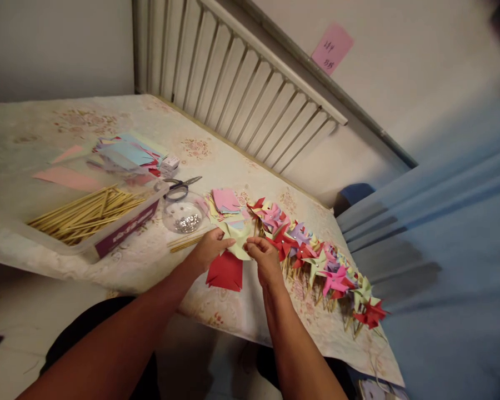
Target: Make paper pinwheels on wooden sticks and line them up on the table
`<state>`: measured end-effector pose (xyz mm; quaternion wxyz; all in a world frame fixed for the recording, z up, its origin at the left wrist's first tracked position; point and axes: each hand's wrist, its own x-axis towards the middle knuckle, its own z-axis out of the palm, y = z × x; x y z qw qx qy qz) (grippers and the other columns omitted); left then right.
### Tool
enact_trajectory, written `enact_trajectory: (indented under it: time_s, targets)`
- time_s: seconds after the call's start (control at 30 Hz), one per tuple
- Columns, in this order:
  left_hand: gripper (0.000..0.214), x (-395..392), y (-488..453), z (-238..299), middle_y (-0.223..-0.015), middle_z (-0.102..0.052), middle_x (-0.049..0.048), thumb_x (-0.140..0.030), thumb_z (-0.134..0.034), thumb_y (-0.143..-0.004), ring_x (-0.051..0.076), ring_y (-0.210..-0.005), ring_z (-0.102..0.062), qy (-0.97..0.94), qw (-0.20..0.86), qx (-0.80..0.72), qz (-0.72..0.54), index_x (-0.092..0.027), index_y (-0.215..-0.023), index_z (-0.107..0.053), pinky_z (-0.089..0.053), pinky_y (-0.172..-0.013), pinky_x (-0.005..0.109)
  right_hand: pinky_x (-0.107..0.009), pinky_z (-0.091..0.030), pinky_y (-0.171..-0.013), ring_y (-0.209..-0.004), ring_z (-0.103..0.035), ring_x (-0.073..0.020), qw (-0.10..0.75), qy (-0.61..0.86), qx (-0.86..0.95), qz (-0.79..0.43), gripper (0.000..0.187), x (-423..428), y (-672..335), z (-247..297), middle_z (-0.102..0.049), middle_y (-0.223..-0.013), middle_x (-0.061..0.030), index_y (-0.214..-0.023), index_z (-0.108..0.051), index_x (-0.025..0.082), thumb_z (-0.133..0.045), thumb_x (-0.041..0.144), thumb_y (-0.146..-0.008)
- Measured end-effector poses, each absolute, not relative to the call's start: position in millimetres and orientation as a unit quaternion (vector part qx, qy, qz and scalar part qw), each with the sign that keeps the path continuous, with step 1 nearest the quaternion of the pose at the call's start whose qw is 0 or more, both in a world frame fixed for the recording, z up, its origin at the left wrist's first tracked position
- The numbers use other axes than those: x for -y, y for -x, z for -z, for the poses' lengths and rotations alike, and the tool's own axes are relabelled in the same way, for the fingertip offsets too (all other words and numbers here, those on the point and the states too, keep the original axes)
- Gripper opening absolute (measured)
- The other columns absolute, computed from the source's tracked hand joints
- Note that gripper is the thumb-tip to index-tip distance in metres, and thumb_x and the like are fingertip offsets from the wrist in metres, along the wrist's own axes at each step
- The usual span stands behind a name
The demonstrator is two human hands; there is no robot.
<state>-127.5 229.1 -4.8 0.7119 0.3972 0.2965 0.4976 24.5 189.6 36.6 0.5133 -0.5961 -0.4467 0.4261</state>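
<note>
My left hand (210, 247) pinches the left side of a pale green paper pinwheel (238, 236), its thumb lying on the paper. At the right edge of the same paper, my right hand (263, 253) has its fingertips pressed together; whether a small pin sits in them is too small to tell. The pinwheel is curled between both hands. Just below lies a red paper square (225, 272) with cut corners. Behind my hands is a stack of coloured paper squares (225, 201). A few bamboo sticks (185, 243) lie left of my left hand.
Finished pinwheels (302, 250) on sticks spread along the right. A round clear dish (183, 216) holds small shiny pieces. Scissors (179, 189), a small box (169, 165), more cut paper (129, 150) and a plastic bin (127, 230) of sticks stand left. A radiator (241, 83) borders the table.
</note>
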Motion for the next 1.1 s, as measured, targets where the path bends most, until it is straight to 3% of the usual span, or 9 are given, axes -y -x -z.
enact_trajectory:
  time_s: [0.2, 0.3, 0.43, 0.6, 0.87, 1.1]
  targets:
    - [0.031, -209.2, 144.1, 0.5, -0.085, -0.07, 0.004, -0.034, -0.071, -0.065, 0.019, -0.078, -0.066, -0.367, 0.719, -0.31, -0.502, -0.02, -0.091, -0.061, -0.052, -0.077, 0.032, -0.029, -0.046, -0.061, -0.06, -0.058, -0.0172, 0.456, 0.67, 0.486, -0.327, 0.014, -139.2, -77.8, -5.4, -0.066, -0.066, -0.0006, -0.075, -0.066, 0.02, -0.06, 0.031, -0.069]
    - [0.029, -200.0, 151.0, -1.5, -0.083, -0.069, 0.0037, -0.035, -0.07, -0.064, 0.02, -0.079, -0.066, -0.364, 0.694, -0.35, -0.513, -0.021, -0.087, -0.059, -0.052, -0.075, 0.031, -0.032, -0.046, -0.063, -0.062, -0.058, -0.0202, 0.405, 0.699, 0.55, -0.214, 0.014, -107.9, -105.9, 13.7, -0.064, -0.064, -0.0014, -0.073, -0.067, 0.021, -0.055, 0.029, -0.074]
    - [0.026, -185.9, 159.2, 5.1, -0.083, -0.069, 0.003, -0.032, -0.07, -0.065, 0.021, -0.08, -0.066, -0.351, 0.679, -0.371, -0.527, -0.022, -0.086, -0.059, -0.053, -0.071, 0.031, -0.036, -0.05, -0.078, -0.082, -0.065, -0.0237, 0.364, 0.681, 0.629, -0.088, 0.022, -72.1, -136.8, 35.4, -0.07, -0.086, -0.0072, -0.085, -0.069, 0.022, -0.047, 0.02, -0.084]
    - [0.035, -163.3, 164.7, 21.0, -0.068, -0.065, -0.0019, -0.016, -0.083, -0.054, 0.016, -0.065, -0.064, -0.275, 0.715, -0.349, -0.539, -0.02, -0.075, -0.055, -0.051, -0.058, 0.023, -0.032, -0.05, -0.075, -0.08, -0.062, -0.0203, 0.358, 0.654, 0.666, 0.024, 0.023, -53.9, -156.3, 62.6, -0.063, -0.082, -0.0059, -0.088, -0.066, 0.02, -0.044, 0.013, -0.087]
    - [0.022, -147.9, 162.9, 27.4, -0.075, -0.072, 0.0043, -0.002, -0.075, -0.064, 0.015, -0.067, -0.069, -0.176, 0.728, -0.294, -0.594, -0.013, -0.079, -0.063, -0.058, -0.07, 0.025, -0.029, -0.048, -0.075, -0.081, -0.06, -0.0187, 0.355, 0.647, 0.673, 0.051, 0.021, -52.4, -157.7, 71.7, -0.06, -0.084, -0.0056, -0.088, -0.063, 0.018, -0.044, 0.009, -0.087]
    - [0.02, -145.9, 161.2, 27.4, -0.076, -0.072, 0.0061, 0.005, -0.067, -0.069, 0.017, -0.072, -0.072, -0.155, 0.724, -0.295, -0.604, -0.012, -0.078, -0.062, -0.06, -0.076, 0.028, -0.03, -0.049, -0.075, -0.081, -0.058, -0.0192, 0.391, 0.629, 0.671, 0.045, 0.021, -42.6, -156.5, 74.6, -0.059, -0.084, -0.0055, -0.084, -0.06, 0.019, -0.044, 0.007, -0.084]
